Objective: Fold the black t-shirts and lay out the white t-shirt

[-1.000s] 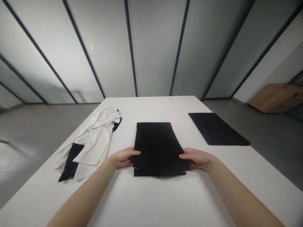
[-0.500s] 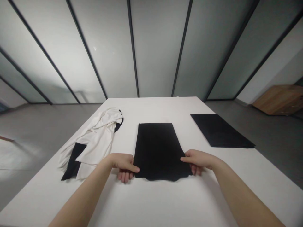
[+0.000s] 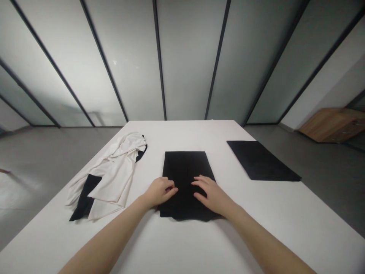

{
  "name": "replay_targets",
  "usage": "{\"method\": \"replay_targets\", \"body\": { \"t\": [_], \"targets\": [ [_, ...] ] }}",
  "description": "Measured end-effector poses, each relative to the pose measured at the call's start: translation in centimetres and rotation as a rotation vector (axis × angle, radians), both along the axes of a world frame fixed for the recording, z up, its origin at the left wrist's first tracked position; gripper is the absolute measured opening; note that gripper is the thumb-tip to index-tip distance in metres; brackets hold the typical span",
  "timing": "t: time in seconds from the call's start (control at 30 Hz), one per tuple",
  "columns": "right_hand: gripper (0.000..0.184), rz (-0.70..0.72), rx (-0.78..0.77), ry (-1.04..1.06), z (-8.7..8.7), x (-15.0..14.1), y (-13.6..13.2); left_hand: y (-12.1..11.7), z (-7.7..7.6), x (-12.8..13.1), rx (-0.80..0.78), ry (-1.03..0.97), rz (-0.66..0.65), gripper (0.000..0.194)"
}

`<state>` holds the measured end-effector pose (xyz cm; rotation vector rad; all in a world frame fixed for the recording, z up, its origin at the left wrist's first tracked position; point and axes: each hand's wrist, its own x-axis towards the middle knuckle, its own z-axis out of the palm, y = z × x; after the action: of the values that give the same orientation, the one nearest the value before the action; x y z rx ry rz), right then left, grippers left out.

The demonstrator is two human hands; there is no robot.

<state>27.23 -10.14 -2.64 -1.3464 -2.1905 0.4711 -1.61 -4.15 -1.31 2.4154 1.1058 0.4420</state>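
Note:
A folded black garment (image 3: 184,167) lies flat in front of me, its near edge wavy and its far edge straight. My left hand (image 3: 161,191) is over its left side, fingers loosely curled with a gap between thumb and fingertips. Over the right side is my right hand (image 3: 212,194), fingers spread and pointing inward. Neither hand grips the cloth; whether the fingertips touch it I cannot tell.
The white table (image 3: 182,247) carries a crumpled pile of white cloth (image 3: 116,171) with black pieces at the left. A flat folded black cloth (image 3: 264,161) lies by the right edge. Frosted panels stand beyond; a wooden cabinet (image 3: 332,125) is at the far right.
Both hands have let go of the garment's near side edges and moved inward over its top. The garment stays flat in the same place; the view has shifted slightly.

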Motion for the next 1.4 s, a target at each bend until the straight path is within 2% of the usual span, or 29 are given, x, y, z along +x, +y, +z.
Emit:
{"method": "replay_targets", "body": {
  "t": [0.1,0.2,0.27,0.37,0.47,0.57,0.6,0.67,0.73,0.8,0.87,0.93,1.03,1.13,1.27,1.33,1.4],
  "targets": [
    [0.050,0.042,-0.081,-0.124,-0.2,-0.5,-0.3,0.6,0.2,0.9,-0.032,0.096,0.018,0.039],
    [0.053,0.062,-0.128,-0.160,0.2,-0.5,-0.3,2.4,1.1,2.0,-0.118,0.111,0.020,0.042],
    [0.053,0.068,-0.132,-0.164,0.5,-0.4,-0.2,4.2,2.5,3.0,-0.224,0.124,-0.047,0.041],
    [0.052,0.066,-0.129,-0.177,0.8,-0.5,-0.2,7.3,5.9,5.3,-0.332,0.131,-0.114,0.037],
    [0.050,0.060,-0.126,-0.179,0.8,-0.6,-0.2,10.4,9.5,8.6,-0.130,-0.038,-0.066,0.037],
    [0.049,0.062,-0.122,-0.176,0.8,-0.6,-0.1,13.1,11.4,13.1,-0.006,-0.136,-0.012,0.037],
    [0.049,0.062,-0.124,-0.178,0.8,-0.6,-0.1,13.7,11.3,14.8,0.033,-0.158,0.042,0.037],
    [0.049,0.060,-0.129,-0.183,0.9,-0.5,-0.1,14.7,10.4,17.8,0.125,-0.171,0.163,0.037],
    [0.049,0.063,-0.132,-0.185,1.0,-0.5,-0.1,15.2,8.5,19.9,0.172,-0.116,0.243,0.037],
    [0.049,0.068,-0.135,-0.184,1.1,-0.4,-0.2,15.4,6.2,20.6,0.174,-0.006,0.213,0.035],
    [0.049,0.071,-0.142,-0.186,1.2,-0.3,-0.2,15.5,4.0,19.9,0.166,0.041,0.168,0.029],
    [0.050,0.076,-0.146,-0.186,1.2,-0.3,-0.2,15.5,2.4,17.8,0.168,0.045,0.145,0.025],
    [0.049,0.079,-0.141,-0.176,1.3,-0.2,-0.3,15.6,0.8,12.8,0.204,0.052,0.118,0.030],
    [0.049,0.074,-0.139,-0.172,1.4,-0.2,-0.3,14.8,-0.4,6.2,0.275,0.081,0.095,0.037],
    [0.048,0.071,-0.144,-0.191,1.8,-0.3,-0.3,10.9,-1.9,-2.2,0.302,0.018,0.042,0.038],
    [0.045,0.070,-0.136,-0.202,2.1,-0.4,-0.4,7.7,-2.5,-5.2,0.292,-0.002,0.026,0.040],
    [0.042,0.076,-0.116,-0.203,2.3,-0.4,-0.6,4.1,-2.8,-6.8,0.270,0.004,-0.003,0.042]
  ]
}}
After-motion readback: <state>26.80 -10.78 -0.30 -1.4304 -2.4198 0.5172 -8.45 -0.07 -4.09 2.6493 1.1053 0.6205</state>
